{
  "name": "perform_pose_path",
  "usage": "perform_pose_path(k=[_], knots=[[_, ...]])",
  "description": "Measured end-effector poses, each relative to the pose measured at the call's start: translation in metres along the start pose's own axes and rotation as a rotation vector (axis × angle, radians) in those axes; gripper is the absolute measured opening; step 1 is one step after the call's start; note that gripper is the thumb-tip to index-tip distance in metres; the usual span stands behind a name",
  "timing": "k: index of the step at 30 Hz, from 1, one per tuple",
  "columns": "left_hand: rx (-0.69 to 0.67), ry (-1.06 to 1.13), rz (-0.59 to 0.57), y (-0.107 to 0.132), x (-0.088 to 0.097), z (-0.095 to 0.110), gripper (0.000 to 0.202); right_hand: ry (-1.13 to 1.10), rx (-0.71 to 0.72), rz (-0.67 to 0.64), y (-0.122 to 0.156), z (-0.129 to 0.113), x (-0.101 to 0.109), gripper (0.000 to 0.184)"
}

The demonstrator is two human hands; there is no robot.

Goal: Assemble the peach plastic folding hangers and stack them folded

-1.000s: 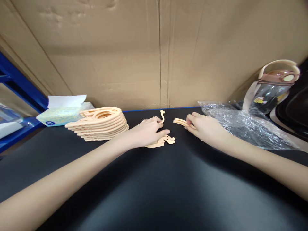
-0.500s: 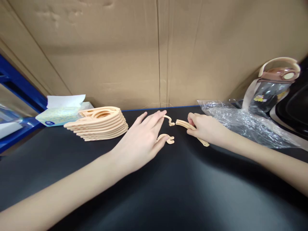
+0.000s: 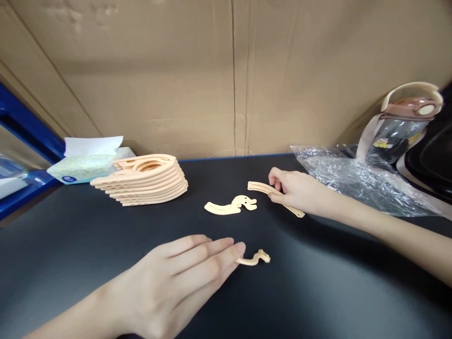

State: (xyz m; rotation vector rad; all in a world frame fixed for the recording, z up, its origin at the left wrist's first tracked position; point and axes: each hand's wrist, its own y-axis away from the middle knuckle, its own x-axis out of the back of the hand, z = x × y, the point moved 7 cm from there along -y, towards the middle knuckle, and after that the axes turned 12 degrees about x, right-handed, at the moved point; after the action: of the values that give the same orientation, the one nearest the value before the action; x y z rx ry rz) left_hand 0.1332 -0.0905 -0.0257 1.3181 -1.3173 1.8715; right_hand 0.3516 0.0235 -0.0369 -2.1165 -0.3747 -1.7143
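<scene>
My left hand (image 3: 187, 278) is low in the view, fingers together, closed on a small cream S-curved plastic piece (image 3: 256, 260) whose hooked end sticks out past the fingertips. The rest of that piece is hidden under the hand. My right hand (image 3: 291, 188) pinches a long, curved, cream slotted strip (image 3: 261, 187) at its middle, both ends showing. Between the hands, a flat wavy piece (image 3: 226, 208) with small holes and a forked end lies on the black table. These look like parts of a folding hanger.
A stack of peach folding hangers (image 3: 148, 186) stands at the left, beside a tissue box (image 3: 84, 167). Crumpled clear plastic wrap (image 3: 335, 179) lies at the right, near a strapped bottle (image 3: 399, 132). Cardboard (image 3: 158, 80) rises behind the black table (image 3: 300, 292).
My left hand has come toward me with the S-curved piece, uncovering the flat wavy piece. The strip in my right hand has shifted slightly left.
</scene>
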Motion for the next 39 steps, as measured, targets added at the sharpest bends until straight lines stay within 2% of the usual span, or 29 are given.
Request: perform_pose_path(k=[4, 7, 10, 14, 18, 21, 26, 31, 36, 39], knots=[[-0.085, -0.032, 0.046, 0.0, -0.003, 0.001, 0.045, -0.059, 0.058, 0.046, -0.002, -0.006, -0.006, 0.012], [-0.129, -0.097, 0.023, -0.001, -0.009, 0.002, 0.038, -0.079, 0.109, 0.103, -0.002, -0.011, -0.008, 0.012], [-0.085, -0.067, -0.027, -0.003, -0.013, 0.0, 0.043, -0.09, 0.174, 0.166, -0.002, -0.017, -0.009, 0.011], [0.017, 0.066, -0.078, -0.005, -0.014, -0.006, 0.052, -0.119, 0.258, 0.186, -0.002, -0.024, -0.011, 0.012], [0.043, 0.137, -0.111, -0.009, -0.014, -0.01, 0.05, -0.189, 0.362, 0.16, 0.0, -0.033, -0.013, 0.014], [0.043, 0.177, -0.09, -0.011, -0.011, -0.012, 0.044, -0.237, 0.444, 0.124, 0.003, -0.042, -0.015, 0.014], [0.057, 0.184, -0.133, -0.012, -0.01, -0.011, 0.035, -0.135, 0.404, 0.201, 0.002, -0.04, -0.016, 0.012], [0.079, 0.2, -0.177, -0.011, -0.009, -0.013, 0.036, -0.118, 0.333, 0.249, 0.001, -0.031, -0.017, 0.008], [0.053, 0.202, -0.158, -0.01, -0.011, -0.012, 0.036, -0.085, 0.342, 0.257, 0.003, -0.033, -0.016, 0.012], [0.053, 0.198, -0.122, -0.009, -0.011, -0.013, 0.036, -0.065, 0.392, 0.313, 0.007, -0.037, -0.012, 0.014]])
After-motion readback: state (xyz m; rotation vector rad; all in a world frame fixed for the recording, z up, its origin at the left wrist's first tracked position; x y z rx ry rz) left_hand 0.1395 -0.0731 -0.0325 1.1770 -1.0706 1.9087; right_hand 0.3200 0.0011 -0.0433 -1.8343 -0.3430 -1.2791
